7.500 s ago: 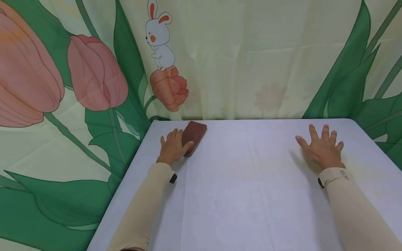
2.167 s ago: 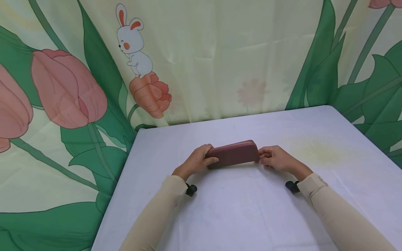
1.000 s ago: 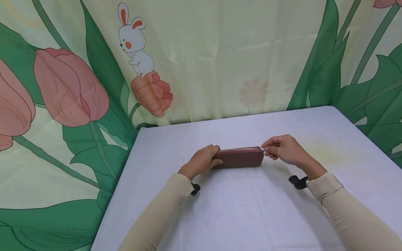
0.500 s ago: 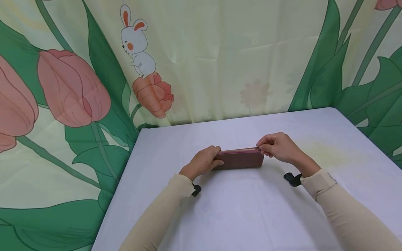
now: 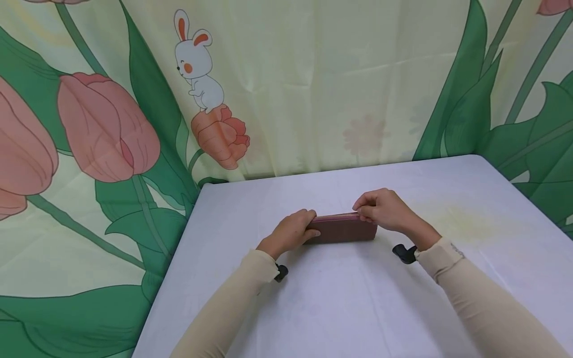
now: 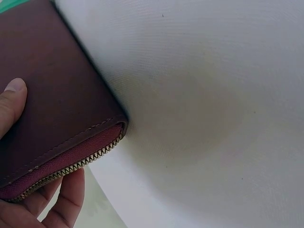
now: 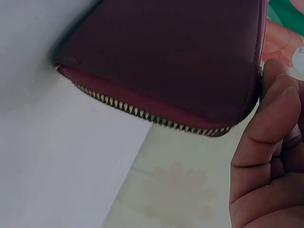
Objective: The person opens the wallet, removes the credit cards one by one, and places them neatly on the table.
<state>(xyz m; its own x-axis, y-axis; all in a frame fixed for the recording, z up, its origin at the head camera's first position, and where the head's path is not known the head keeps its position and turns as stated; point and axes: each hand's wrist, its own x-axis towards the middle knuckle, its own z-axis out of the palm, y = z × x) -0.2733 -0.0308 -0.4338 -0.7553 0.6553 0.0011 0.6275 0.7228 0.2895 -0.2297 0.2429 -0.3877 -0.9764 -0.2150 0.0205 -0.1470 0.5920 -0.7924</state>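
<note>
A dark maroon zip-around wallet (image 5: 342, 231) stands on its long edge on the white tabletop, its zipped edge upward. My left hand (image 5: 290, 231) grips the wallet's left end, thumb on the near face and fingers behind. The left wrist view shows brass zipper teeth (image 6: 71, 167) along that end below red lining. At the wallet's top edge, right of the middle, my right hand (image 5: 382, 209) pinches the zipper pull, mostly hidden by the fingertips. In the right wrist view, teeth (image 7: 152, 118) run round the right end, with the curled fingers (image 7: 280, 118) beside the corner.
The white-covered table (image 5: 313, 303) has a faint yellowish patch (image 5: 465, 221) on its right side. Behind it hangs a curtain (image 5: 322, 89) printed with tulips, leaves and a rabbit. A black wrist camera (image 5: 405, 254) juts from the right cuff.
The wallet, first lying flat at the far left, now stands mid-table in the left hand. Over the last second my right hand has slid leftward from its right end along the top edge.
</note>
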